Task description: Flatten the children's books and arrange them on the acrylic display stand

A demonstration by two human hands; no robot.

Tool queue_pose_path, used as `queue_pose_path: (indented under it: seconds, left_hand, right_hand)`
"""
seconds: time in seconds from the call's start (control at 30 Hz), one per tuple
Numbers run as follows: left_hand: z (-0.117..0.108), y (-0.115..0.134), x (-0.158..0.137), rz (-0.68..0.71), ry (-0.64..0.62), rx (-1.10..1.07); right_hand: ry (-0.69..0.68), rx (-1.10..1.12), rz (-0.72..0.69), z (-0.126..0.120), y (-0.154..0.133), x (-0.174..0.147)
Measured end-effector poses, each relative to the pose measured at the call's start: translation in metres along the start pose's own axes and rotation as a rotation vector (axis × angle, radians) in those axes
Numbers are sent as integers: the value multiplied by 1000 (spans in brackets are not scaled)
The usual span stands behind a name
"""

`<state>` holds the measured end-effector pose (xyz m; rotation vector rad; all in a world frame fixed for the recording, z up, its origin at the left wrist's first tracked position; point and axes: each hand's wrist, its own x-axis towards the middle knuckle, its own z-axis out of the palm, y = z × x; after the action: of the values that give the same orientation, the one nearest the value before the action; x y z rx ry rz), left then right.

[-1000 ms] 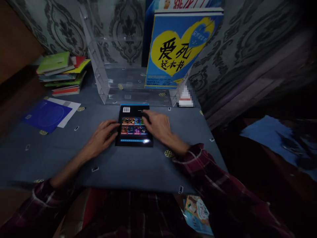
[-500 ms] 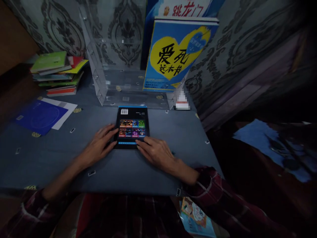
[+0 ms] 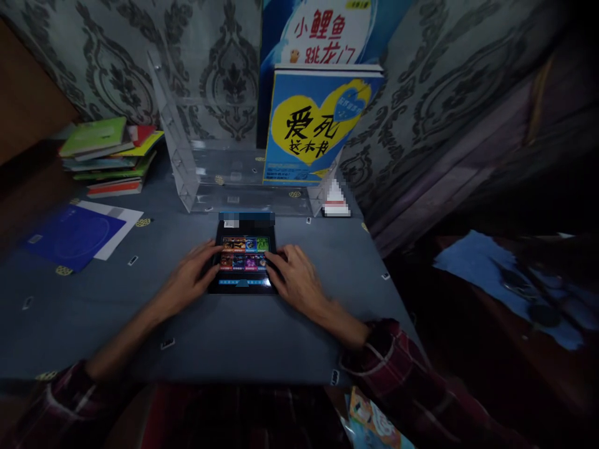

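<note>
A dark book (image 3: 246,274) with rows of small coloured pictures, its back cover up, is at the middle of the table, its lower edge toward me. My left hand (image 3: 189,274) grips its left edge, thumb low and fingers further up the side. At the right edge, my right hand (image 3: 297,274) grips it too, with the thumb over the cover and the fingers along the side. Whether the book is slightly raised from the cloth, I cannot tell.
Behind the book stands a clear acrylic rack (image 3: 187,181) holding a blue book with a yellow heart (image 3: 322,125) and a taller blue book (image 3: 322,25). Stacked books (image 3: 107,156) and a blue booklet (image 3: 75,234) lie left. A pixelated white object (image 3: 336,199) stands right of the rack.
My right hand has shifted from the book's lower right corner up to its right edge. My left hand stays at the left edge. The view has tilted slightly upward.
</note>
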<state>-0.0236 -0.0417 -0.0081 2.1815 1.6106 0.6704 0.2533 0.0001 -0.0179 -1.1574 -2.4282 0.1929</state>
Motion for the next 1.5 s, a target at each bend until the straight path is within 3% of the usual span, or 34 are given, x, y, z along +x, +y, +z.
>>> queue_pose_path:
  seconds: [0.23,0.47,0.57,0.67,0.8,0.97,1.1,1.37,1.5]
  left_hand:
    - [-9,-6,-15,105,-93,14]
    - [-9,-7,-43,365,-87,170]
    - [-15,-2,-48,440,-141,310]
    - [-27,10,-41,512,-283,436]
    - [-36,31,-20,626,-403,399]
    - [-27,49,-2,639,-484,257]
    - [-22,52,2,647,-560,313]
    - [-27,36,2,762,-431,346]
    - [-33,27,10,727,-256,144]
  right_hand:
    - [16,31,6,-4,-3,-12]
    - [5,75,-6,-18,-16,-51]
    - [-7,63,-19,-21,-21,-69]
    - [-28,38,-21,-21,-23,-81]
    - [-36,43,-25,-19,-21,-86]
    - [-118,40,-64,-20,-21,-85]
    - [-167,26,-102,-23,-20,-84]
    - [-199,72,-135,-27,-11,-87]
    - [-134,236,-124,-34,-2,-83]
